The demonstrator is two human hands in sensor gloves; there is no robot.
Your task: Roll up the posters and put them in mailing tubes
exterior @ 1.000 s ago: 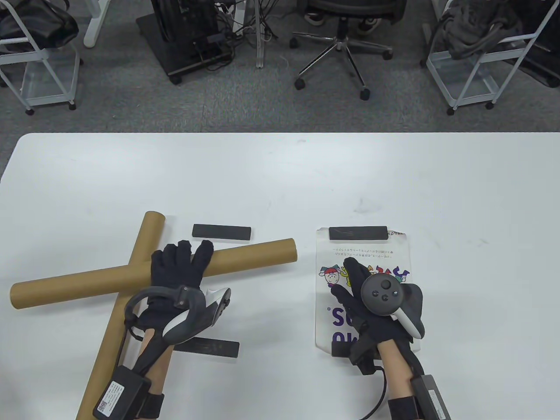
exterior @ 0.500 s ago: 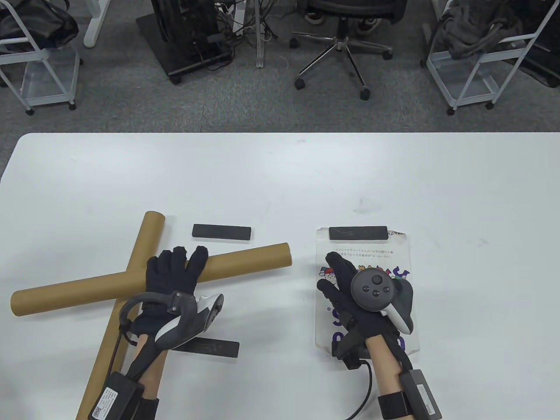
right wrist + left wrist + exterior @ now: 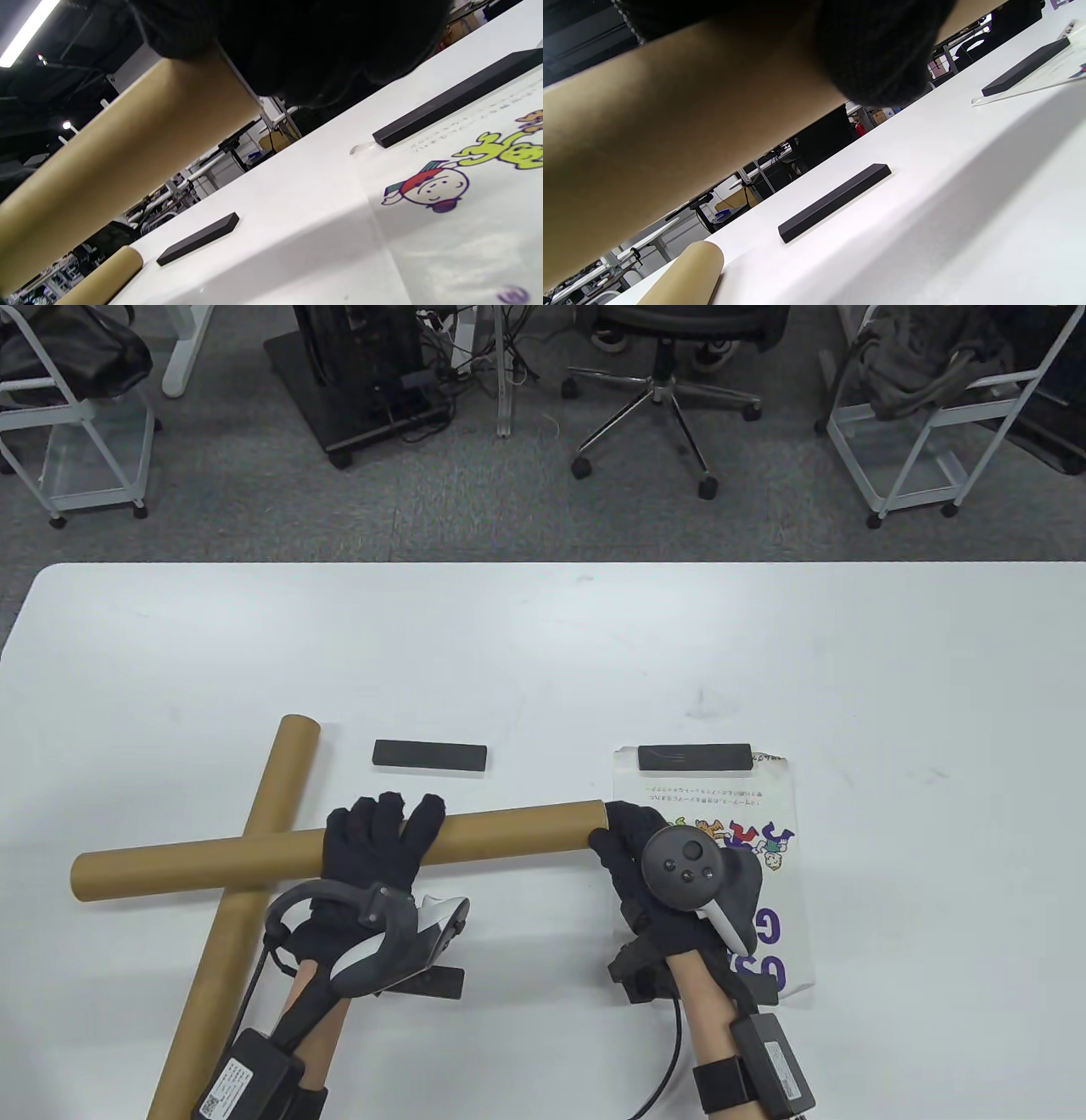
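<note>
A brown mailing tube [image 3: 212, 858] lies crosswise over a second tube [image 3: 254, 848] that runs diagonally toward the near edge. My left hand [image 3: 382, 836] grips the upper tube near its middle, fingers curled over it. The left wrist view shows that tube [image 3: 649, 127] raised off the table. My right hand [image 3: 626, 836] holds the tube's right end, gloved fingers wrapped over it [image 3: 127, 156]. The poster [image 3: 764, 899] lies flat to the right, a black weight bar [image 3: 694, 757] on its far edge. Its near edge is partly hidden by my right wrist.
A loose black bar [image 3: 430, 755] lies beyond the tubes, and another bar [image 3: 433, 982] sits under my left wrist. The white table [image 3: 543, 661] stretches far back. Office chair [image 3: 662, 381] and carts stand on the floor beyond.
The upper tube has slid to the right with my left hand on it. My right hand left the poster and moved left to take the tube's right end.
</note>
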